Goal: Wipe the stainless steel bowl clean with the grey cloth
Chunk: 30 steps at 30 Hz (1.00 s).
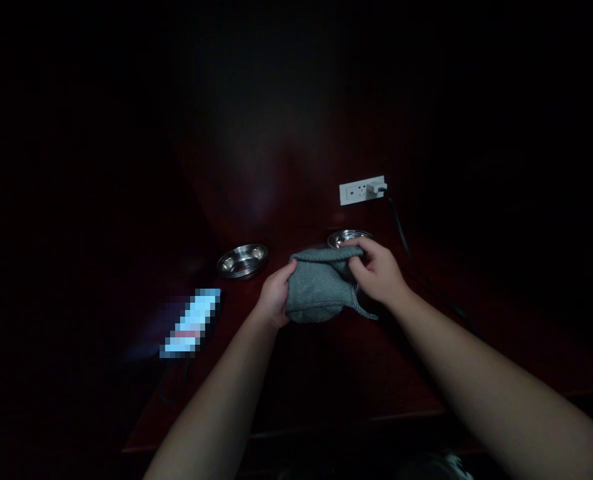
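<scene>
No readable text or numbers; bright screen [191, 323] pixelated.

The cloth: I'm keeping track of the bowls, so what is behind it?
Behind the cloth, part of a bowl shows, with the socket farther back. The cloth and right hand hide the bowl's near side; whatever lies there cannot be seen.
</scene>
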### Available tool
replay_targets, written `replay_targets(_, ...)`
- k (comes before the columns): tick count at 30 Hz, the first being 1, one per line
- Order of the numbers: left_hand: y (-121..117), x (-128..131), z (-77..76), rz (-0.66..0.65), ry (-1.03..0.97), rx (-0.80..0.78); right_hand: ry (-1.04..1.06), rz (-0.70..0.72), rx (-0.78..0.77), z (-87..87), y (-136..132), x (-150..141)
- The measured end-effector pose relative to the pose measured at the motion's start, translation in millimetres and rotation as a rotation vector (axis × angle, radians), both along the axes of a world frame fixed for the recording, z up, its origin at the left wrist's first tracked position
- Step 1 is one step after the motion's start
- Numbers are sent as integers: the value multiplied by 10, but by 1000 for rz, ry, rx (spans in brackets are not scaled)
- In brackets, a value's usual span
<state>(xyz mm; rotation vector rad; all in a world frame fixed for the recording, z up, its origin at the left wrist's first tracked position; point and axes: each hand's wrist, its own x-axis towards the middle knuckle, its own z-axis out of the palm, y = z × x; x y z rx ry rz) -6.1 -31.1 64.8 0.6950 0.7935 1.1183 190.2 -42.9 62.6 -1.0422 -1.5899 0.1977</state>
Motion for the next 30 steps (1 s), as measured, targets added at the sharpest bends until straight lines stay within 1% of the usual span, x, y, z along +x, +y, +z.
replay_targets(1,7,-30,1,-66,21,-38,107,4,-17,18,19,24)
replay_targets(3,27,-80,-2,-167,23,-74,320,65,-88,37,66,64)
replay_targets(5,51,-116,-12,-198,1,-69,460,98,-148,34,114,93)
replay_targets(8,80,-150,-43,-220,-29,-31,579,96,-194,14,162,117)
replay_targets(10,84,-163,-73,-281,-43,22,644,75,-211,9,174,121)
replay_targets(12,72,-169,-107,-355,-54,117,700,67,-217,14,178,118)
replay_targets(15,25,-162,-145,-400,-32,271,732,88,-228,28,179,108)
replay_targets(20,-85,-129,-153,-435,58,439,718,112,-247,17,202,107)
replay_targets(23,-139,-141,-138,-489,180,527,705,102,-252,28,227,147)
replay_targets(25,-153,-178,-119,-520,254,539,716,99,-278,57,231,206)
replay_targets(26,-151,-207,-106,-512,255,539,726,100,-298,73,222,248)
replay_targets(28,-131,-275,-80,-493,250,517,735,94,-355,87,177,355)
replay_targets(30,-103,-343,-59,-501,255,453,728,115,-433,50,93,481)
